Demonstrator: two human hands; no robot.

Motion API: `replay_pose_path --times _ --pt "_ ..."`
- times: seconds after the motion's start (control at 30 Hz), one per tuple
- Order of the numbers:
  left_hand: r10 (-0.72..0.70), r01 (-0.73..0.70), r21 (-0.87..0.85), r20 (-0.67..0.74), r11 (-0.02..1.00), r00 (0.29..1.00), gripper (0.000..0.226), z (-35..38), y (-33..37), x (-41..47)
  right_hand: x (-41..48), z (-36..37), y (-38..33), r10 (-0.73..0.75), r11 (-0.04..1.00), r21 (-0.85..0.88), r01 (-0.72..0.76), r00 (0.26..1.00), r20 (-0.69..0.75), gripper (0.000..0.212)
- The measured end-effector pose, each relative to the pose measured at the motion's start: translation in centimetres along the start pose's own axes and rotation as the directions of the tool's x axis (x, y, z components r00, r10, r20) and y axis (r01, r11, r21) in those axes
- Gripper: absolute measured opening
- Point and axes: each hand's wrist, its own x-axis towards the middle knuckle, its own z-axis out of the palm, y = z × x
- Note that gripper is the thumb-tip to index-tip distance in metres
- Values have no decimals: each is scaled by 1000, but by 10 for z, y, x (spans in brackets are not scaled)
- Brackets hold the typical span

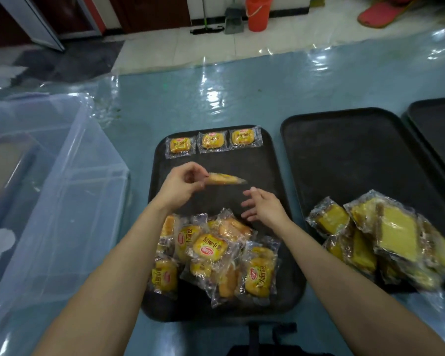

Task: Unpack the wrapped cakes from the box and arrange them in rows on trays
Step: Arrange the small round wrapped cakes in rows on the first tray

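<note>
We hold one wrapped cake (224, 179) edge-on in our left hand (183, 185), fingers pinched on its left end, lifted above the middle of the left tray (275, 176). Our right hand (265, 206) is just beside it, lower and to the right, fingers spread loosely and touching nothing.

Along the far edge of this tray lies a row of three wrapped cakes (212, 142), label up, side by side, their wrappers nearly touching; the rightmost reaches close to the tray's far right corner. Between that row and the heap of wrapped cakes (216, 255) at the near end, the dark tray floor is bare, and that is where our hands work. The heap spreads almost from the left rim to the right rim, some packs tilted or overlapping.

To the right, a second tray (357, 155) sits just beside the first, open across its far part, with a pile of larger yellow cake slices in wrappers (388, 237) at its near right corner, spilling over the rim. A third tray (439, 124) shows at the right edge.

On our left stands a clear plastic box (49, 188), near the first tray. Everything rests on a blue table (242, 98) under a glossy clear sheet. Beyond its far edge we see a pale tiled floor with an orange bucket (258, 12), a dustpan (233, 20) and a mop (206, 28).
</note>
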Motion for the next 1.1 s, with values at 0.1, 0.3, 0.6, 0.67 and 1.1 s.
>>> replay_pose_path --times 0.1,0.3,0.6,0.67,1.1 --pt "-57 55 185 5 981 998 41 11 -18 4 7 -2 -4 61 995 74 -61 998 10 34" --pt "-172 127 420 69 899 983 31 36 -60 -1 18 4 13 80 977 -197 -79 997 -4 18" --pt "-205 214 474 -71 854 976 68 51 -54 18 31 28 -7 -127 889 -451 77 989 -80 65" --pt "-195 235 500 -132 833 972 71 56 -55 23 35 34 -12 -112 892 -446 72 992 -65 69" --pt "-58 26 391 71 920 996 76 58 -49 39 39 24 -30 -154 538 -840 68 988 -19 30"
